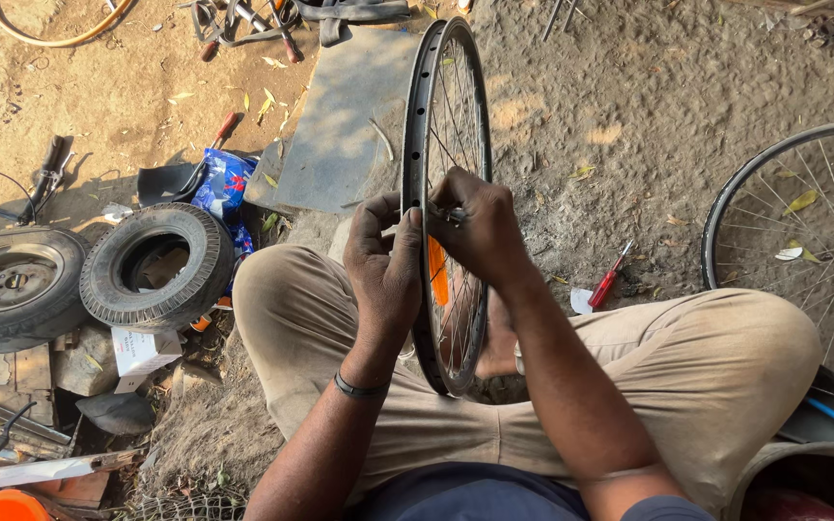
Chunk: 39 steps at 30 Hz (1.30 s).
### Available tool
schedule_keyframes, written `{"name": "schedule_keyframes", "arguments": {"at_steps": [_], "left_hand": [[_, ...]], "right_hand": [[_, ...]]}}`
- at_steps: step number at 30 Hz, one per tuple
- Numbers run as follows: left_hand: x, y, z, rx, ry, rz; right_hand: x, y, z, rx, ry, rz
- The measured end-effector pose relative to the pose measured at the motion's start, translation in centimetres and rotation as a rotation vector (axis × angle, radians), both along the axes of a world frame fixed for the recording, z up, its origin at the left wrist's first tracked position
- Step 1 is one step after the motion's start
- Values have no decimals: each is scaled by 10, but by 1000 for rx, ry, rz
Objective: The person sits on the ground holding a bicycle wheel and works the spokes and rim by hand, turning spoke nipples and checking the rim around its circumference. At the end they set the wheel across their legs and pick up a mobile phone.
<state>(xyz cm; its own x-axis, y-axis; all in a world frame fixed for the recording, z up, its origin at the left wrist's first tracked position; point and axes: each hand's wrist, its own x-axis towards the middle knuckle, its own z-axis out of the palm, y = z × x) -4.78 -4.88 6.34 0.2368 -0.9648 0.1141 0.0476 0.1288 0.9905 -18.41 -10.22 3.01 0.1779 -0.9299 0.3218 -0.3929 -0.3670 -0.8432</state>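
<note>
A bare bicycle rim (pixel 433 125) with spokes stands upright on edge between the seated person's knees; an orange reflector (pixel 437 272) shows among its spokes; the left hand (pixel 385 262) is curled closed around the rim's near edge; the right hand (pixel 475 227) is pinched shut on a small metal tool (pixel 448 213) at the rim; a red-handled screwdriver (pixel 612 277) lies on the dirt to the right, near a second spoked wheel (pixel 803 232); two small tyres (pixel 89 270) lie well to the left
</note>
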Motion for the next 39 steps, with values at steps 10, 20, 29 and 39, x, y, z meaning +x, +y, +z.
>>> {"name": "schedule_keyframes", "arguments": {"at_steps": [10, 20, 29, 39], "left_hand": [[1, 28, -12, -208, -318, 32], [11, -46, 6, -35, -227, 13], [9, -53, 8, -35, -287, 60], [16, -60, 10, -13, -305, 60]], "right_hand": [[-20, -4, 8, 219, -277, 102], [-9, 0, 7, 261, -864, 142], [4, 5, 12, -429, 42, -26], [23, 1, -3, -414, -101, -110]]}}
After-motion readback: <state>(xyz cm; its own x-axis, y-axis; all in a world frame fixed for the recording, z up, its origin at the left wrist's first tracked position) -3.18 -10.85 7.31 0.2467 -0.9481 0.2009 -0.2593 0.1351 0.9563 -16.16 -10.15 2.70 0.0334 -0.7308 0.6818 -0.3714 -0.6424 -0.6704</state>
